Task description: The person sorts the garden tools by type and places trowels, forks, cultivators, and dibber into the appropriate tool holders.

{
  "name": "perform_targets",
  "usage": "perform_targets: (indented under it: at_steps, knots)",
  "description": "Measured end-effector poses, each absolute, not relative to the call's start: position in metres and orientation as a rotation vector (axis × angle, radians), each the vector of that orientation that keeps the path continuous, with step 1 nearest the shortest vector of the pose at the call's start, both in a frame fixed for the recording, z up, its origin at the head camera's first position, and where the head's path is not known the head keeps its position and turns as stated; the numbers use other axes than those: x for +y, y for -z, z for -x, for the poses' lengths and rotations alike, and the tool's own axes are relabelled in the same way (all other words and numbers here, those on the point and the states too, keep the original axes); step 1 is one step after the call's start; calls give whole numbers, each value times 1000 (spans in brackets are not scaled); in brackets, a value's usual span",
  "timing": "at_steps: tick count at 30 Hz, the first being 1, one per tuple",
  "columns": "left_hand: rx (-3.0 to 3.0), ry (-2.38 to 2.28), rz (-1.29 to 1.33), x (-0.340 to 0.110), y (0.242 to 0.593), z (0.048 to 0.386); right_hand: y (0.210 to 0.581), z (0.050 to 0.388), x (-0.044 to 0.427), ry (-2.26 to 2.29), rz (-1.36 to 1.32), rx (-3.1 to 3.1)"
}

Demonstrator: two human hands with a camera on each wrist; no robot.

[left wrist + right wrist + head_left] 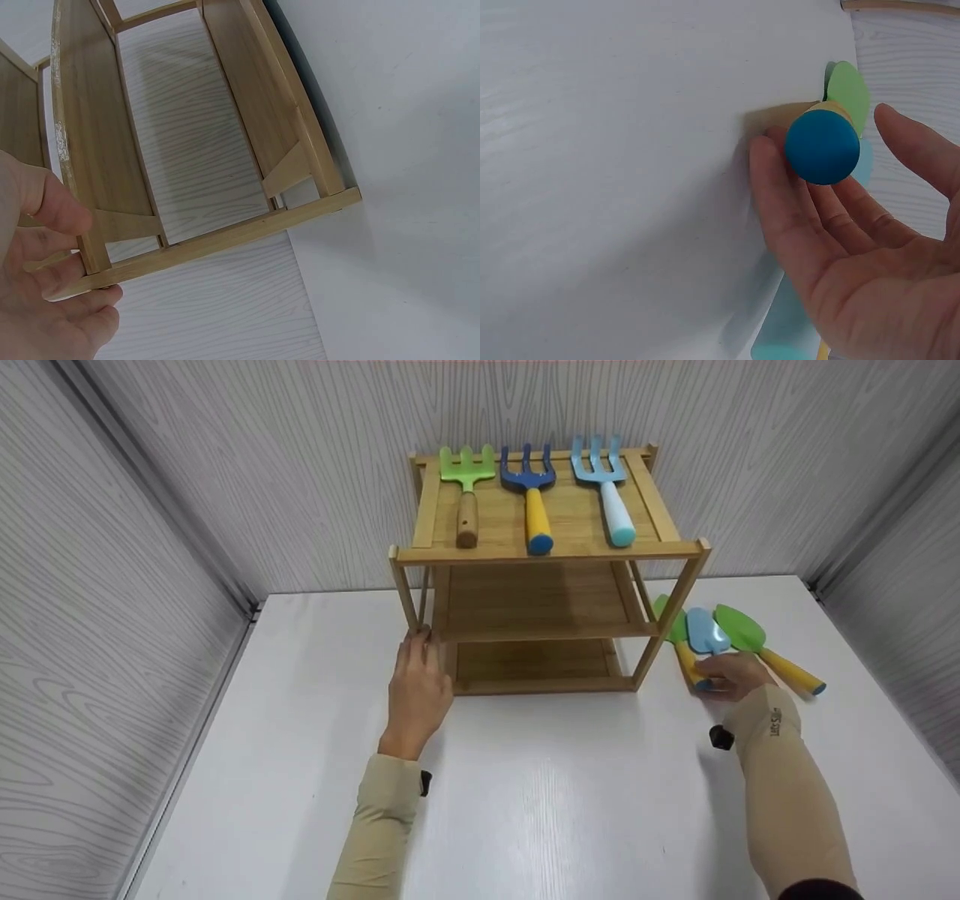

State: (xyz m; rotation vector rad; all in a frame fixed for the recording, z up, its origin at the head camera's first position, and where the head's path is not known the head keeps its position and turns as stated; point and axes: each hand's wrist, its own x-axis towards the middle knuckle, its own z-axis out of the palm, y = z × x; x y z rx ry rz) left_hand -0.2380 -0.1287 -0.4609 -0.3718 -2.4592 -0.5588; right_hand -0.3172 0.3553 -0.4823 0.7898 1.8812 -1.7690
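We have the left hand (420,690) gripping the wooden shelf (551,632) at its left front post, thumb and fingers curled round. Right of the shelf, the right hand (739,675) is at the inner green trowel (685,658), fingers half-curved beside its handle, thumb apart, no grip; contact we can't tell. Blue trowel (706,631), outer green trowel (741,630): farther right of the shelf. Green fork (467,480), navy fork (534,502), light-blue fork (611,502): shelf's top.

Blue trowel (705,630) part-hidden by R hand (739,673), L sleeve (379,825) cropped btm
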Motion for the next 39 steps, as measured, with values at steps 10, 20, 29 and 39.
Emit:
perform_targets:
  at_steps: [10,20,29,39]
  knots:
    - [-2480,559,366,-128,460,238,485,320,358,1788,-764,1816]
    - [-2497,540,376,-129,459,236,484,319,360,1758,-512,1771]
    - [-2497,531,362,-132,459,236,483,319,352,1805,-463,1680]
    - [-2501,559,366,-129,459,236,482,312,353,1806,-410,1702]
